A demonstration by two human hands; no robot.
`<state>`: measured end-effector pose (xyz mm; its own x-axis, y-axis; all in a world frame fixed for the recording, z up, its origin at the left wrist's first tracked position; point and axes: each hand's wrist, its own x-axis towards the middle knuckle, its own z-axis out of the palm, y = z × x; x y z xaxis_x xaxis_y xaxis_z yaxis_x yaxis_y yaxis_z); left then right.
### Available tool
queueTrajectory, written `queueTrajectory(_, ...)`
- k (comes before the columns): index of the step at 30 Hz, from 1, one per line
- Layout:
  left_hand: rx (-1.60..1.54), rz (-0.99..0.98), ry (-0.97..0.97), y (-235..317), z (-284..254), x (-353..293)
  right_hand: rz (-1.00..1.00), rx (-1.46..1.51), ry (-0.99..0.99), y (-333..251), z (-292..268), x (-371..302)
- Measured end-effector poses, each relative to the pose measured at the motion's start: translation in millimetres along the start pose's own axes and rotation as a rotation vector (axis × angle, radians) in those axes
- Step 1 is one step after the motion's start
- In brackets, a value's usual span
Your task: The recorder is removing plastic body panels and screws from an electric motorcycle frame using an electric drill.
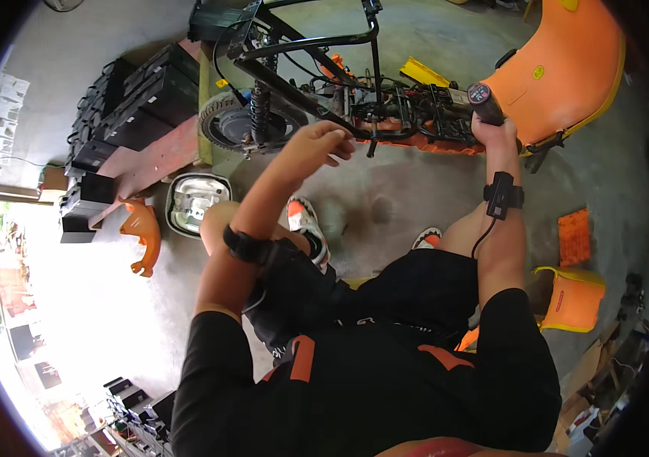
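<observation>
My right hand (494, 131) is wrapped round a black cylindrical tool (484, 103) with a flat round end. It is held beside the stripped scooter frame (385, 114), close to the orange front body panel (561, 65). My left hand (315, 152) hovers at the near side of the frame, by its black tubes. Its thumb and index finger come together while the other fingers hang curled; anything pinched there is too small to make out. Cables and black parts run along the frame's middle, above orange lower trim. The wheel (225, 122) and a coil shock absorber (260, 114) are at the left.
Black battery-like boxes (149, 99) sit on a reddish bench (142, 156) at left. An open storage box (198, 204) and an orange panel (142, 232) lie on the floor nearby. At right are an orange grid-like piece (574, 238) and an orange-yellow panel (573, 298).
</observation>
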<state>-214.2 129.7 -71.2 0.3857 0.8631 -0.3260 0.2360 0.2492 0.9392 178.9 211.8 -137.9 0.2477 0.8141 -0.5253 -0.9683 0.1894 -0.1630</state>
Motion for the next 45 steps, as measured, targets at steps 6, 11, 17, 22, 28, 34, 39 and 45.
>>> queueTrajectory(6,0.265,0.105,0.073,-54.9,30.4,2.4,0.024,-0.392,0.159,49.9,-11.1,-39.7)
queueTrajectory(11,-0.049,0.013,-0.131,-60.1,50.9,5.3,0.314,-0.720,0.292,115.3,-67.8,-89.2)
queueTrajectory(17,0.055,-0.146,-0.534,-65.6,65.9,-16.3,0.616,-0.922,0.411,161.5,-101.8,-147.8)
queueTrajectory(22,-0.148,-0.315,-0.477,-81.2,63.9,3.7,0.913,-0.895,-0.280,124.2,-38.1,-165.1)
queueTrajectory(28,-0.295,-0.765,-0.139,-102.6,79.4,14.5,-0.238,-1.737,-0.185,4.7,20.7,-155.4)
queueTrajectory(34,-0.280,-0.781,-0.095,-110.7,63.8,17.5,-0.102,-1.794,0.220,-31.9,-142.0,-27.3)
queueTrajectory(39,-0.263,-0.609,-0.184,-117.3,42.8,-5.4,-0.306,-1.787,0.323,-25.5,-232.0,80.1)
queueTrajectory(45,-0.255,-0.763,-0.122,-135.1,28.2,-14.9,-0.834,-1.941,0.249,-12.8,-244.5,156.5)
